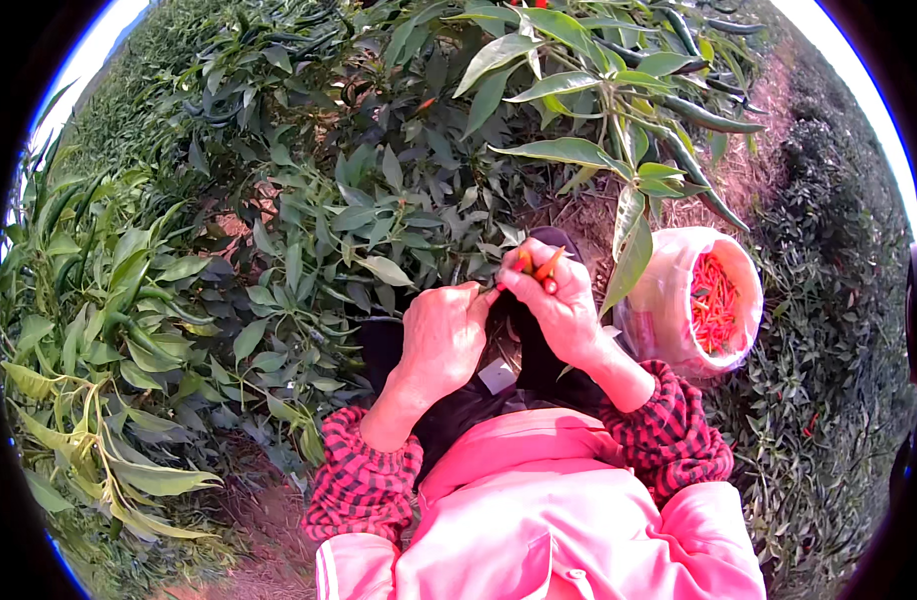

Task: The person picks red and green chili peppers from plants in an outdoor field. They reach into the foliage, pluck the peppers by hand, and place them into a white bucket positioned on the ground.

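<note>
Several red and orange chili peppers [548, 266] are held in the curled fingers of my right hand [560, 300], above my dark-trousered knees. My left hand [443, 330] is beside it, back upward, its thumb and fingertips closed at the tip of the right thumb. Whether something is pinched there is too small to tell. To the right of my right hand, a pale bucket [661, 292] with a plastic lining leans toward me, with many thin red chili peppers [713, 304] inside.
Leafy pepper plants [301, 247] crowd the left and front. A branch with long green peppers [710, 116] hangs over at the upper right, its leaves reaching the bucket's left side. Bare reddish soil [267, 536] shows at the lower left; dark plants [826, 360] line the right.
</note>
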### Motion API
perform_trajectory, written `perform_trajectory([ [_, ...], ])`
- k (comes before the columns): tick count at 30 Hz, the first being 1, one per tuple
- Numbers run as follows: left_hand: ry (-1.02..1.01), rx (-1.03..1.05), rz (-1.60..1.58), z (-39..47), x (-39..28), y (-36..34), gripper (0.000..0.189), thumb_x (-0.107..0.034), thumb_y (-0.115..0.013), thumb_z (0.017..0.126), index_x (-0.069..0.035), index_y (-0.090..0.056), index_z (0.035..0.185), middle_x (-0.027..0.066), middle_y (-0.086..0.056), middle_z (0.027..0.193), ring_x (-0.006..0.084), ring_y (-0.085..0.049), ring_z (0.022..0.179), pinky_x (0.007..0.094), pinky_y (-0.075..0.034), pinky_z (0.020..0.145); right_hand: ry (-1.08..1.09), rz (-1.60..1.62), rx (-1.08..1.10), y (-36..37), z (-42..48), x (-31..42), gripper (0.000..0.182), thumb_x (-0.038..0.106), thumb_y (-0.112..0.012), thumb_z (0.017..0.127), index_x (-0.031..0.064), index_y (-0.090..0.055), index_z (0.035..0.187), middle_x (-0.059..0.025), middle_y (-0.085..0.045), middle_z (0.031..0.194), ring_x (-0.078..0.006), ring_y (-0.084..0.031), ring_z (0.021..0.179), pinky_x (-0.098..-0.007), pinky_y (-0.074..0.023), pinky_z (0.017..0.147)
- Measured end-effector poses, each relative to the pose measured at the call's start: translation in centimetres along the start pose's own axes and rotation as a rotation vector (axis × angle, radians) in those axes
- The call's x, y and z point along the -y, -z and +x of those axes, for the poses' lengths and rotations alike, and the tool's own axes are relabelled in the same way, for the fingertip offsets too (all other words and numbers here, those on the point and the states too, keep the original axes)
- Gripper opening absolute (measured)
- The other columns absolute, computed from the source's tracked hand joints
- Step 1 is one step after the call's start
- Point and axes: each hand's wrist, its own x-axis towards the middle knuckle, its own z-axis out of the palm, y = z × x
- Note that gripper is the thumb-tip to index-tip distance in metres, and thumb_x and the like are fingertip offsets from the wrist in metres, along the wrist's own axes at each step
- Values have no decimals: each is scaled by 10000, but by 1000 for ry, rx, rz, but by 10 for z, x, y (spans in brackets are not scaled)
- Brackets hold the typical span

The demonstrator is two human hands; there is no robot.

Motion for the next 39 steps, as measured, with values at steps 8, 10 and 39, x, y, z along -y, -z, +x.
perform_trajectory([
  [8, -96, -14, -367, 3, -42, -34, 142, -54, -571, 865, -15, -493, 978, 150, -592, 846, 344, -594, 725, 381, -470, 638, -458, 952, -133, 32, -40, -14, 228, 225, -471, 973, 19, -543, 909, -10, -489, 772, -13, -297, 470, -170, -231, 405],
  [10, -164, -36, -209, 14, -44, -40, 93, -84, -552, 872, -20, -508, 923, 158, -590, 846, 385, -584, 753, 421, -462, 613, -436, 926, -161, 35, -35, -14, 222, 220, -475, 971, 17, -544, 915, -10, -496, 782, -9, -296, 471, -167, -228, 404],
  [39, 125, 221, 1151, 66, 41, 86, 366, -261, -682, 711, -78, -632, 1024, 98, -579, 1092, 282, -472, 1128, 539, -291, 981, -441, -1422, -523, 363, -145, -79, 446, 277, -560, 901, 9, -497, 1252, -200, -527, 1221, -332, -502, 1144, -387, -385, 981],
])
